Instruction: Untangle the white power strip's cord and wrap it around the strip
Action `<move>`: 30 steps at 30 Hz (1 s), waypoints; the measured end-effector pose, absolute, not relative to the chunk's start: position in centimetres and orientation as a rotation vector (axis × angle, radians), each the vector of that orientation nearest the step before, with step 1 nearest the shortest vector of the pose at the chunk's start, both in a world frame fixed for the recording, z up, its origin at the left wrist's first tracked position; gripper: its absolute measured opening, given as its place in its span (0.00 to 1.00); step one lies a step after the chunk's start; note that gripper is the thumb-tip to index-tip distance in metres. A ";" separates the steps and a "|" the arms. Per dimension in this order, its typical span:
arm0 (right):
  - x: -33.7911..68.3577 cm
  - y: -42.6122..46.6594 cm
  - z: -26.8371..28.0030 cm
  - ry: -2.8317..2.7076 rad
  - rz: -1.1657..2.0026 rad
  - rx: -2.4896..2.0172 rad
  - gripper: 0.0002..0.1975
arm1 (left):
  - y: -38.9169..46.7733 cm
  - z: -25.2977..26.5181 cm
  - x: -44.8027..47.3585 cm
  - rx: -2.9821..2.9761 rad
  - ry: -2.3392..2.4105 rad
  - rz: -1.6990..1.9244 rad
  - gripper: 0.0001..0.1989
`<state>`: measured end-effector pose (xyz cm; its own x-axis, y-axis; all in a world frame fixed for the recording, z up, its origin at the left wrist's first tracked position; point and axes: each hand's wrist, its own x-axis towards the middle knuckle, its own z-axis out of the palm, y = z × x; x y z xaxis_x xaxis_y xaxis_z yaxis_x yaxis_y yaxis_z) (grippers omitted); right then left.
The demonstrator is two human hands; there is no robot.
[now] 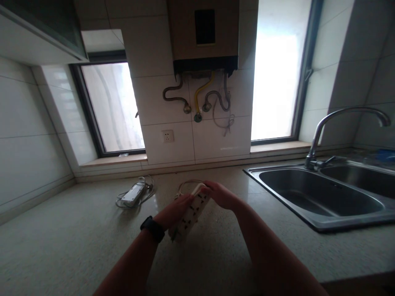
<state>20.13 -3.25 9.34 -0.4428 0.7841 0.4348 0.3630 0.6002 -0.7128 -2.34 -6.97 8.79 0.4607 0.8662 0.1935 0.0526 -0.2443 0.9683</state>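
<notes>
A white power strip [195,210] with several dark socket slots is tilted over the countertop in front of me. My left hand [179,209], below a black wristwatch, is closed around its left side. At the strip's far end my right hand [219,194] grips the top corner. The strip's pale cord [187,183] loops behind it, partly hidden by the strip and my hands. To the left, a second white power strip [134,194] lies on the counter with its grey cord wound about it.
On the right, a double steel sink [293,222] with a tall curved faucet [317,131] is set into the stone countertop [77,246]. A wall socket [167,136] sits below the water heater [185,37] and its pipes. Two windows flank the heater.
</notes>
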 end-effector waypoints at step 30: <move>20.0 -4.5 10.9 -1.718 -0.049 -1.253 0.24 | -7.4 9.4 -1.6 1.607 0.878 0.959 0.25</move>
<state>19.97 -4.47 10.93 0.0026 0.7077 0.7065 0.7465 0.4687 -0.4722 -1.65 -7.38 9.43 0.4158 0.8954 0.1590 0.0799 -0.2102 0.9744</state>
